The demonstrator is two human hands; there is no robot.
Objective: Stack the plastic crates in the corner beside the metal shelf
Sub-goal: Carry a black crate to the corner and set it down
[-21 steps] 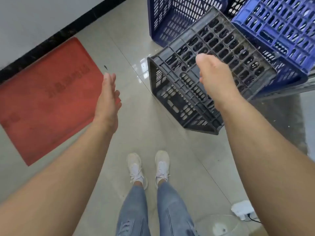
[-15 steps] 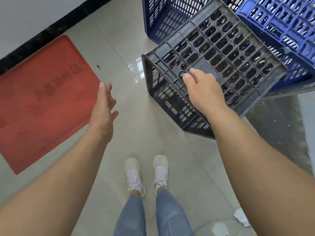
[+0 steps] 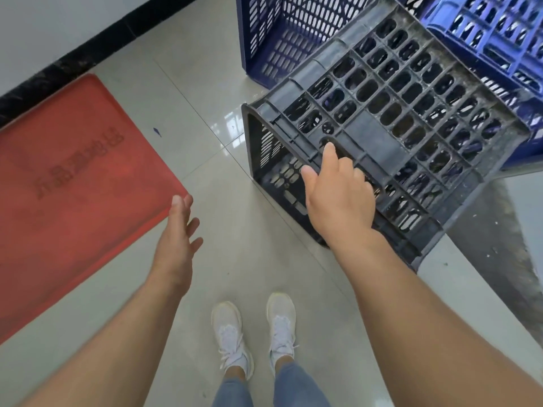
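A dark grey perforated crate point(image 3: 411, 118) lies tipped on its side on the tiled floor, its opening facing left. My right hand point(image 3: 338, 195) rests on its near upper edge, fingers curling into a handle slot; the grip looks loose. My left hand point(image 3: 177, 239) hovers open above the floor, left of the crate and touching nothing. A dark blue crate point(image 3: 279, 39) stands behind the grey one. A lighter blue crate point(image 3: 499, 39) lies at the upper right, partly over the grey crate.
A red floor mat point(image 3: 67, 195) lies at the left against a white wall with a black skirting strip point(image 3: 73, 60). My feet in white shoes point(image 3: 252, 333) stand on the tiles. A dusty grey patch of floor point(image 3: 493, 259) spreads at the right.
My right hand has dropped from above the grey crate onto its near edge and its fingers have entered the slot. My left hand has sunk lower and stays open.
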